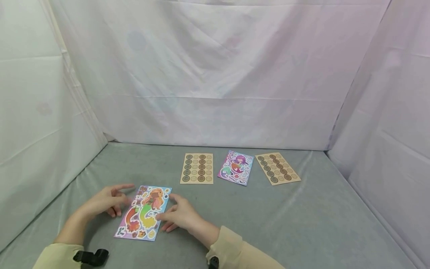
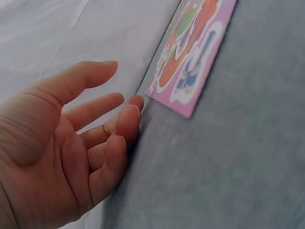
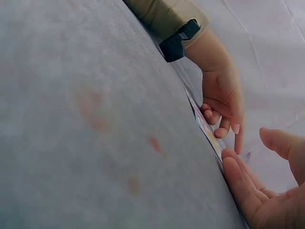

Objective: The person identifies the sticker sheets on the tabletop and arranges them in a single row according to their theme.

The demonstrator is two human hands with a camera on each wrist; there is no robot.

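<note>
A sticker sheet [image 1: 145,213] with mermaid pictures and a pink-to-blue ground lies on the grey cloth at the left front. Beside its left edge is my left hand [image 1: 106,201], fingers relaxed and bent, holding nothing; the left wrist view shows this hand [image 2: 76,143] apart from the sheet's pink corner [image 2: 195,90]. My right hand [image 1: 183,213] is at the sheet's right edge, thumb over the edge and fingers loosely spread. In the right wrist view, the fingers of my right hand [image 3: 271,191] lie close to the sheet [image 3: 207,129]; whether they touch it I cannot tell.
Farther back lie a tan sheet of round stickers [image 1: 196,168], a purple mermaid sheet [image 1: 236,167] and another tan sheet [image 1: 277,168], tilted. White curtains [image 1: 215,74] enclose the grey surface [image 1: 255,216] at the back and both sides.
</note>
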